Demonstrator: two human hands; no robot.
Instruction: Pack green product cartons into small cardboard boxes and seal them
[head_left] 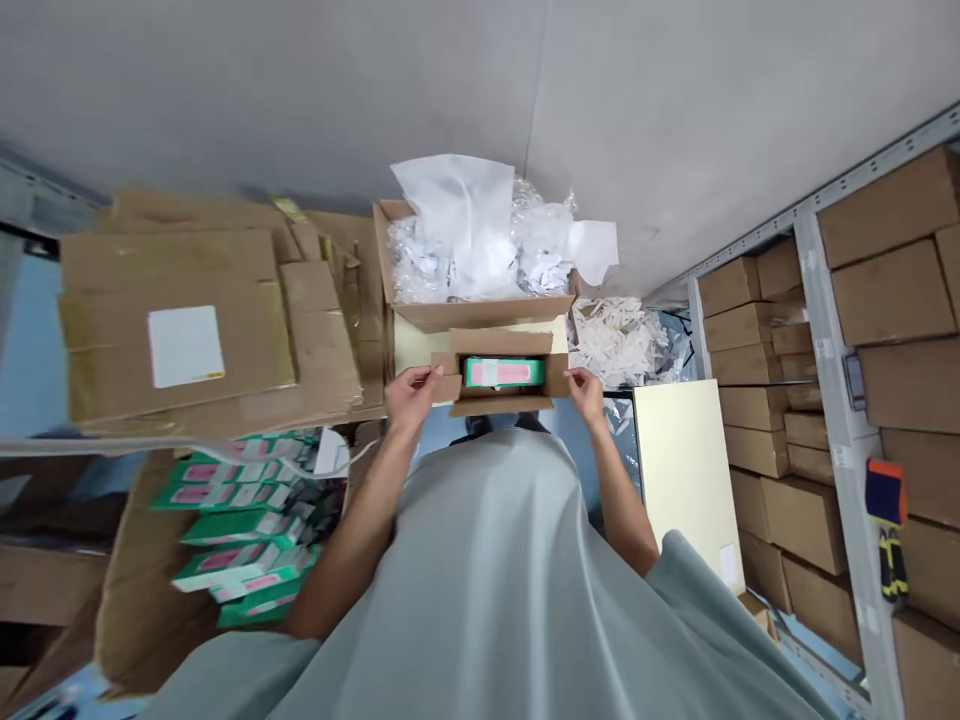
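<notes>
A small brown cardboard box (501,405) stands in front of me with its flaps spread outward. Inside it lies a green and pink packet (504,373), near the middle. My left hand (411,396) pinches the box's left flap between thumb and fingers. On the other side, my right hand (585,393) has its fingertips closed on the right flap. The box's bottom is hidden behind the packet and in shadow.
Behind the box, a larger carton (480,315) overflows with plastic and paper packing. Flattened cardboard (172,260) is stacked at left, above a carton of green boxes (232,525). Shredded paper (619,340) lies to the right, before shelves of brown boxes (750,400).
</notes>
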